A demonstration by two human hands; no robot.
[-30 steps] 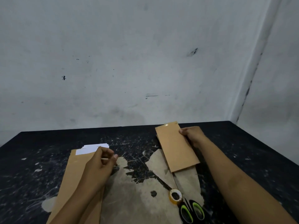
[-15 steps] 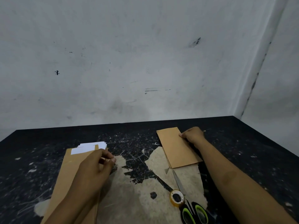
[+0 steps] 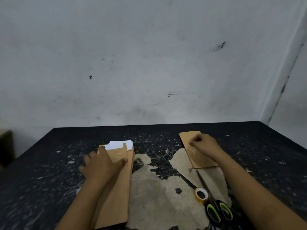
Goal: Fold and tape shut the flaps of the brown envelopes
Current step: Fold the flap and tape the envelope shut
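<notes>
A stack of long brown envelopes [image 3: 116,193] lies on the left of the black table, with white paper [image 3: 119,144] sticking out of the far end. My left hand [image 3: 99,165] rests flat on the stack's far half, fingers spread and thumb toward the right edge. A shorter brown envelope [image 3: 197,158] lies flat at the right with its far end folded over. My right hand [image 3: 205,145] sits on its far part with loosely curled fingers, gripping nothing that I can see.
A small roll of tape [image 3: 201,195] and scissors with green and black handles [image 3: 219,211] lie near the front right on a worn pale patch [image 3: 154,205] of the table. Grey walls close off the back and right. A brown object [image 3: 5,146] stands beyond the left edge.
My right hand has laid the short envelope flat on the table and loosened its hold. My left hand has uncurled and spread flat on the stack.
</notes>
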